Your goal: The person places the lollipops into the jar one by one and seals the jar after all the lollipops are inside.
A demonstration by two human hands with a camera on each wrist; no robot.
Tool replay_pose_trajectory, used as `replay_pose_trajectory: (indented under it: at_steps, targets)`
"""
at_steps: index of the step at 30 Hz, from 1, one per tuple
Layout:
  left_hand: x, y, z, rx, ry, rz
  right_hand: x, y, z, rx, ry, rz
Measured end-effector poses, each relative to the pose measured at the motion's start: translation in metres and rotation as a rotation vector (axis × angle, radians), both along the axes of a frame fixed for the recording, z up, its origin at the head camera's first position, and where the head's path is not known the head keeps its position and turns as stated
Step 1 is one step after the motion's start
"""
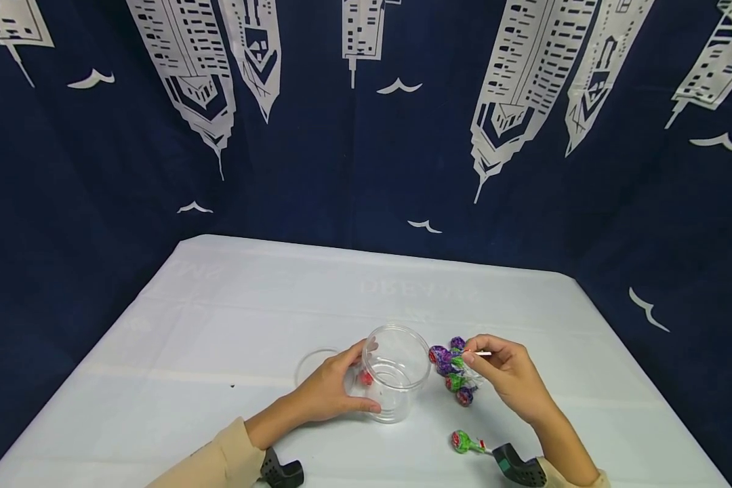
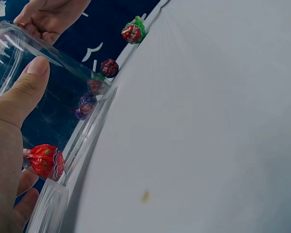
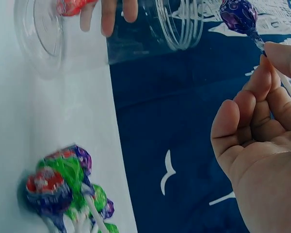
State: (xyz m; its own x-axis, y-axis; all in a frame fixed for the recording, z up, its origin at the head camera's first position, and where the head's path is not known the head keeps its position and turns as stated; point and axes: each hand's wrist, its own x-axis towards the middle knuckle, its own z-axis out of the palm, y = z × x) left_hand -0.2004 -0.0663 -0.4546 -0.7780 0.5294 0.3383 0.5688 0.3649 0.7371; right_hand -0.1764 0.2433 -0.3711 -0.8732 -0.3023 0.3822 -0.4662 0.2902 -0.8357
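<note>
Pinching a purple lollipop [image 3: 239, 15], right fingers [image 3: 227, 119] near a clear jar [image 1: 396, 398], left fingers [image 1: 361, 404] gripping it, table edge [image 1: 372, 253] well beyond.

Your left grip [image 1: 329, 391] curves, thumb and fingers spread well apart. Your right grip [image 1: 511, 374] pinches, thumb against fingertip, its other fingers bent. Your left forearm [image 1: 273, 421] and right forearm [image 1: 562, 435] angle inward from the near side.

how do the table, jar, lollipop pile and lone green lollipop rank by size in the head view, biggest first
1. White table
2. Clear jar
3. Lollipop pile, partly behind the right hand
4. Lone green lollipop
</note>
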Motion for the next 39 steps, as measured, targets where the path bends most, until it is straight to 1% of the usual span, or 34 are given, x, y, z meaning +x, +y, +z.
replay_pose_trajectory:
  at_steps: [6,13,19,22,25,28,33,39]
  targets:
    - [0.000,0.000,-0.001,-0.004,-0.011,0.007,-0.003,-0.013,-0.001,-0.019,0.000,0.052]
    - [0.000,0.000,-0.002,0.006,0.002,0.004,-0.006,-0.025,-0.006,-0.043,-0.030,0.091]
    - [-0.002,0.000,-0.003,0.008,0.028,-0.010,-0.006,-0.028,-0.011,-0.071,-0.066,0.137]
    - [-0.003,-0.001,-0.003,0.007,0.045,-0.021,-0.006,-0.028,-0.014,-0.099,-0.066,0.136]
    - [-0.003,-0.001,-0.001,0.009,0.055,-0.027,-0.006,-0.025,-0.017,-0.123,-0.066,0.117]
    - [-0.003,-0.002,-0.001,0.005,0.060,-0.016,-0.006,-0.023,-0.019,-0.129,-0.072,0.092]
    - [-0.003,-0.002,-0.001,-0.010,0.053,0.000,-0.007,-0.020,-0.023,-0.141,-0.084,0.057]
    - [-0.003,0.000,-0.001,-0.022,0.036,0.009,-0.007,-0.016,-0.028,-0.153,-0.088,0.050]
